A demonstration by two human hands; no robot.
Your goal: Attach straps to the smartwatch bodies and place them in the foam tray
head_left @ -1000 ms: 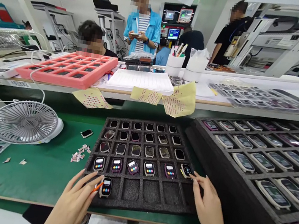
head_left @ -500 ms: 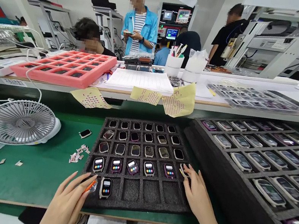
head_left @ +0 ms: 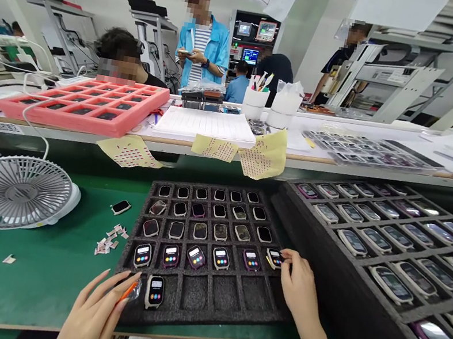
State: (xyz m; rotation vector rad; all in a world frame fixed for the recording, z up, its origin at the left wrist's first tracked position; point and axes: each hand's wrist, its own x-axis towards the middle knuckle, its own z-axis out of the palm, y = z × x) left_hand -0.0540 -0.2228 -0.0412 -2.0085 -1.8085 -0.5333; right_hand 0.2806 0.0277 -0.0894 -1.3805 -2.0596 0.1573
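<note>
My left hand [head_left: 95,316] is at the near edge of a black foam tray [head_left: 195,295], pinching a thin orange stick [head_left: 126,292] and a scrap of clear film [head_left: 135,291]. Beside it, a smartwatch with a lit screen [head_left: 154,291] lies in a bottom-row cell. My right hand [head_left: 300,285] has its fingertips on the last watch [head_left: 274,258] of the lit row, where a small yellow tab shows. Other lit watches fill that row, and darker watches fill the rows behind. The cells near my hands are mostly bare foam.
A larger dark foam tray of watches [head_left: 309,248] stands to the right. To the left are a white fan [head_left: 9,192], a loose black watch [head_left: 120,207] and paper scraps [head_left: 109,239] on the green mat [head_left: 50,273]. A pink tray [head_left: 81,109] and papers lie on the shelf behind.
The whole view has swung, so the trays sit further left. My right hand has moved up to the end watch, and the clear film by my left hand now shows.
</note>
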